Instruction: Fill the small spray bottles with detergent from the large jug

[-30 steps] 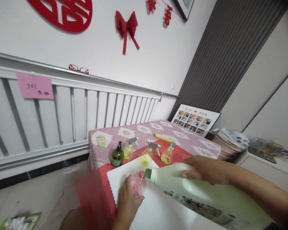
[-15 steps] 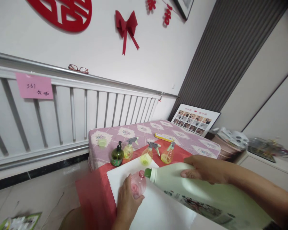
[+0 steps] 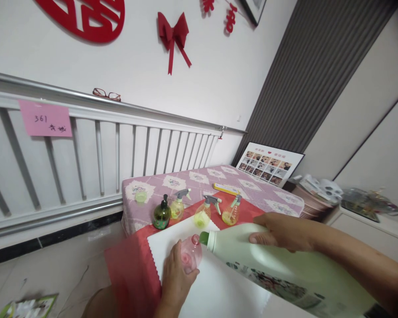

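My left hand [image 3: 177,276] is wrapped round a small clear pink bottle [image 3: 193,256] with an uncapped neck, which tilts a little to the right over the white mat [image 3: 219,287]. In my right hand [image 3: 278,232] is a large pale green detergent jug [image 3: 268,265], gripped at its upper side and tipped nearly level. The jug's green spout [image 3: 204,238] points at the pink bottle's mouth, very close to it. Whether the two touch, and whether liquid flows, I cannot tell.
Behind the mat stand a dark green pump bottle [image 3: 162,215] and several spray bottles [image 3: 203,214] holding yellow liquid. A yellow box [image 3: 226,189] and a small pale green dish [image 3: 140,197] lie on the purple patterned cloth [image 3: 199,176]. A white radiator [image 3: 126,150] lines the wall.
Both hands, the pink bottle and the jug keep almost the same places. The whole view has shifted very slightly.
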`<state>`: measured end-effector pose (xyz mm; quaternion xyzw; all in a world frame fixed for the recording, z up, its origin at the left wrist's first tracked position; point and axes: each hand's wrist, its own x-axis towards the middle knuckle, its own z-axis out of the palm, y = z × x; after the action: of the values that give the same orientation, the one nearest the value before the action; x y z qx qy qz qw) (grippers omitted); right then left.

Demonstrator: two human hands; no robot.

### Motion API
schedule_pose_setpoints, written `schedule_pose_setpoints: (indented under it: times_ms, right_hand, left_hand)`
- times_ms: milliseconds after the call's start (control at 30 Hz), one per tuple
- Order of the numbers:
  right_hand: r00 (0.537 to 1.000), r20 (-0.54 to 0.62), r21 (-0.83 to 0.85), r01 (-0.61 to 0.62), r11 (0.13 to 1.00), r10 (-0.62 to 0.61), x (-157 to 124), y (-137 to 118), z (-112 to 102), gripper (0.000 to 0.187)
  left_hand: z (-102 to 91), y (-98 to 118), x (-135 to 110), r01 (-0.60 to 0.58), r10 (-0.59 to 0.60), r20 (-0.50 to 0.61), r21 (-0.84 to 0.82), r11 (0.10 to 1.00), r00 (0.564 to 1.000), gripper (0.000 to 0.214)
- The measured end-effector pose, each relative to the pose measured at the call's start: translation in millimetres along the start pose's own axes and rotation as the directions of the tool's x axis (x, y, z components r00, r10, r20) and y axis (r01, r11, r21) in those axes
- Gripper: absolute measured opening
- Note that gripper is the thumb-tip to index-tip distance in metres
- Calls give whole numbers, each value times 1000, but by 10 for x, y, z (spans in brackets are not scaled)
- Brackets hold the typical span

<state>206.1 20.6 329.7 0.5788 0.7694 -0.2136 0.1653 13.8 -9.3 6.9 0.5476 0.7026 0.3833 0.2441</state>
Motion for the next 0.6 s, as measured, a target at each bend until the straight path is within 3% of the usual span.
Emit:
schedule_pose_setpoints:
  times_ms: [600]
  right_hand:
    - [1000, -1, -44, 31, 999, -31, 41, 56, 3, 48]
  left_hand:
    - [-33, 30, -42, -13, 13, -28, 4, 1000, 1000, 90]
